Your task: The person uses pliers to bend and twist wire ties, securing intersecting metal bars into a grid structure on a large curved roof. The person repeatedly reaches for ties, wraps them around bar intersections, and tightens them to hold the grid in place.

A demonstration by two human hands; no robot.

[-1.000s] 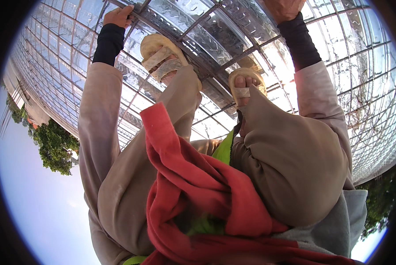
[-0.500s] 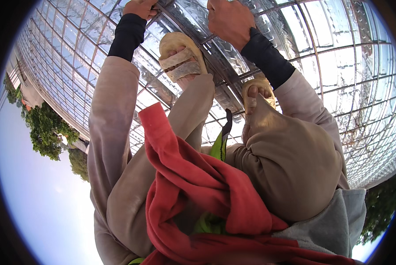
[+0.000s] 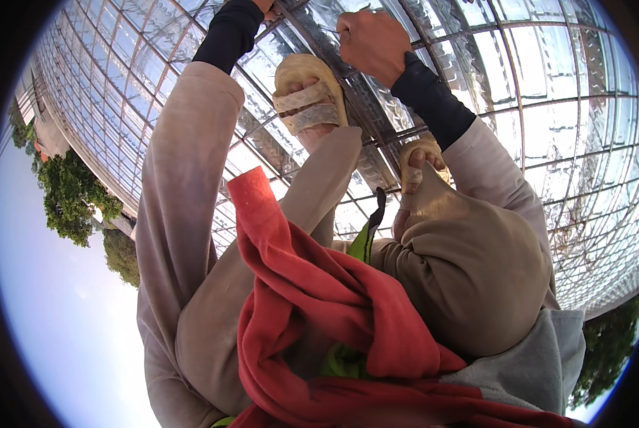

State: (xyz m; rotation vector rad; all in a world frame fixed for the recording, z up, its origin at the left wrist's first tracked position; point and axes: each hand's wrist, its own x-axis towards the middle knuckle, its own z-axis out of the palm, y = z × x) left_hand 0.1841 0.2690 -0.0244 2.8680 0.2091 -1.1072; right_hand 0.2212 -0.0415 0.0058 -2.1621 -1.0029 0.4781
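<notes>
Your right hand [image 3: 375,46] is over the steel grid [image 3: 311,36] with the fingers curled in toward the palm; the fingertips are hidden, so you cannot tell what, if anything, they grip. A thin dark strand [image 3: 366,8] shows just beyond the knuckles, too small to make out. Your left hand [image 3: 265,6] is mostly cut off by the upper edge, and you cannot tell how far its fingers are open or whether they have hold of the bar beside them.

Below both sets of fingers, the dark bars cross in uneven squares over shiny ribbed sheeting [image 3: 540,64], which throws back bright light. Nearer your body than the fingers, your yellow left sandal [image 3: 308,103] and right sandal [image 3: 408,155] are on this surface. Closer in, between your knees, come a green strap [image 3: 361,247], a bunched red cloth [image 3: 398,324] and, to the right, a grey cloth [image 3: 526,364].

Well off to the left of the fingers, the grid runs to a pale edge [image 3: 52,121], with leafy trees [image 3: 73,196] and open sky [image 3: 55,314] past it. Darker foliage [image 3: 608,349] is far off to the right.
</notes>
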